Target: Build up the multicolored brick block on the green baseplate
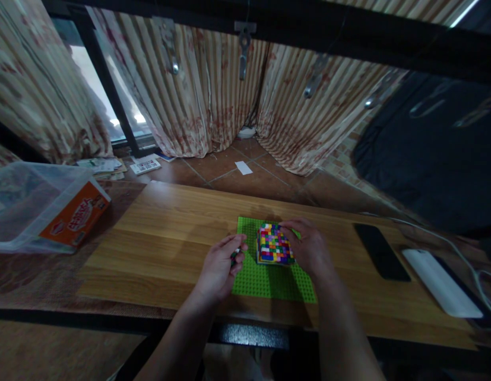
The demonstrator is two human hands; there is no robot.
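Note:
On the wooden board lies a green studded baseplate (pixel 253 283). A squarish block of many small coloured toy bricks (pixel 272 244) stands on it, a little above the plate's middle. My right hand (pixel 307 244) is at the block's right side, its fingertips at the upper right corner; whether they pinch a brick is hidden. My left hand (pixel 224 264) is curled over the plate's left edge, apart from the block. Small dark green and pale bricks (pixel 234 256) show between its fingers.
A clear plastic bin (pixel 35 206) with an orange label stands at the left. To the right lie a black phone (pixel 381 251), a white power bank-like slab (pixel 442 283) and a white cable (pixel 447 243). Metal clips hang from a dark bar (pixel 285 26) above.

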